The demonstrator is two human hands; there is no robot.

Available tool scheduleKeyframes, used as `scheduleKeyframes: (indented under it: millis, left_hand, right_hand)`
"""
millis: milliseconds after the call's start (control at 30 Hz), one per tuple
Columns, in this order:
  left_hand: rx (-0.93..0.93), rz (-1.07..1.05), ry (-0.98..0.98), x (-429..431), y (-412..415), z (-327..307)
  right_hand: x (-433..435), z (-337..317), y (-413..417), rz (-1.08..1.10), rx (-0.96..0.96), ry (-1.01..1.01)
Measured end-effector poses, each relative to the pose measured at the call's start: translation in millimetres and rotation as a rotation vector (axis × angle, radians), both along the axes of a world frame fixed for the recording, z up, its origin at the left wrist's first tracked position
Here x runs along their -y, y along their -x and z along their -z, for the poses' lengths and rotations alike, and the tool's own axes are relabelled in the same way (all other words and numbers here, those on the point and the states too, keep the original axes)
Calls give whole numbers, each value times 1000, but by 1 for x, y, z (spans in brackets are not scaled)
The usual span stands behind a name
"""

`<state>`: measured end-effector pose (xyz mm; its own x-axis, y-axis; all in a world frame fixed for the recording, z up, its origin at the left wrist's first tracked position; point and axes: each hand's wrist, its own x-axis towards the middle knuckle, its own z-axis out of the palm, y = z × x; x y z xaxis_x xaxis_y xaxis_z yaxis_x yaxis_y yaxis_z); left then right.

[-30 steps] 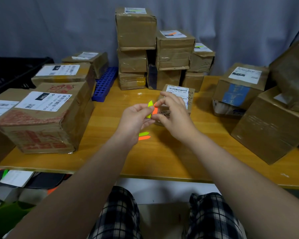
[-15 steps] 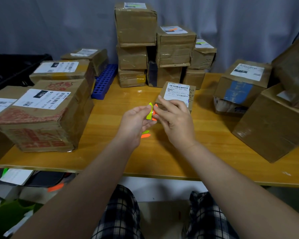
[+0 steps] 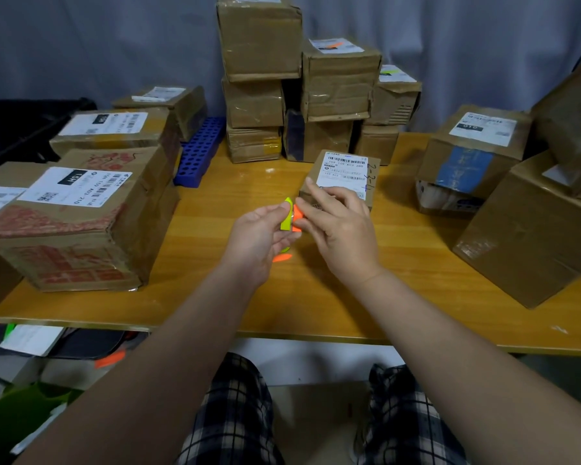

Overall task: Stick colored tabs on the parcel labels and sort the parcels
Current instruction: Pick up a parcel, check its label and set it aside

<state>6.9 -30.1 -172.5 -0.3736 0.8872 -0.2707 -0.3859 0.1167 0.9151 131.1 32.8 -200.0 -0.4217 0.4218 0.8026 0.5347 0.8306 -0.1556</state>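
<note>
Two tabs are sitting mid-frame: left hand (image 3: 259,238) clamping its grip on the yellow tab (image 3: 286,219), right hand (image 3: 341,234) on the orange tab (image 3: 298,214) beside it.

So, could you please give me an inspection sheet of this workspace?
Surface: wooden table, parcels round its edges.
Job's things: small parcel, label up, no tab seen on it; yellow tab and orange tab between the hands; back stack, top labels tabbed; left parcels and right parcels.
Clutter: blue rack beside the left parcels; orange scrap below the table.
Grippers: left hand holds the yellow tab; right hand pinches the orange tab.
Cables: nothing seen.
Surroundings: grey curtain behind; black crate far left.
</note>
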Motion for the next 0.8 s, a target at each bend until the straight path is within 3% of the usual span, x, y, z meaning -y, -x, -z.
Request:
scheduleKeyframes:
  millis: [200,333,400,800]
  left_hand:
    - [-5,-7,-23,-2,0,-2]
    - [-51,11,7,-1,4,0]
    - [-57,17,3,0,5,-1]
    - [-97,30,-71,4,16,-14]
  right_hand:
    - [-1,-1,-3,-30,-29,0]
    - [5,-12,0,-155,-124,450]
    - [4,-18,1,-160,-131,573]
    - [4,-30,9,-203,-66,416]
